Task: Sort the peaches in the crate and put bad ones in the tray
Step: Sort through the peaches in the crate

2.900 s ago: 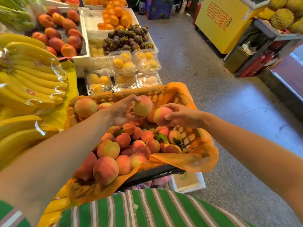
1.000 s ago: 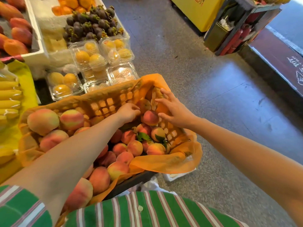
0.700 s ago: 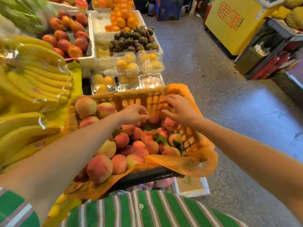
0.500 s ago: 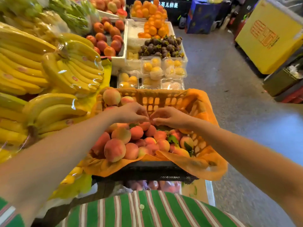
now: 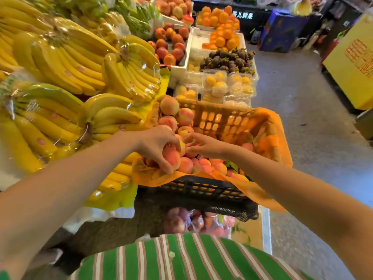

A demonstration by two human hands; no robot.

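A black plastic crate lined with orange plastic holds several pink-yellow peaches, piled highest at its far left corner. My left hand reaches in over the near left part and closes its fingers around a peach. My right hand is beside it, fingertips pinching a peach in the pile. Below the crate, a white foam tray holds bagged reddish fruit, partly hidden by the crate.
Wrapped banana bunches fill the stall to the left. Beyond the crate lie clear boxes of yellow fruit, mangosteens, oranges and red peaches. Grey floor and a yellow box are to the right.
Both hands moved from the crate's middle toward its near left; my left hand closed on a peach. The view tilted up and left, showing more bananas.
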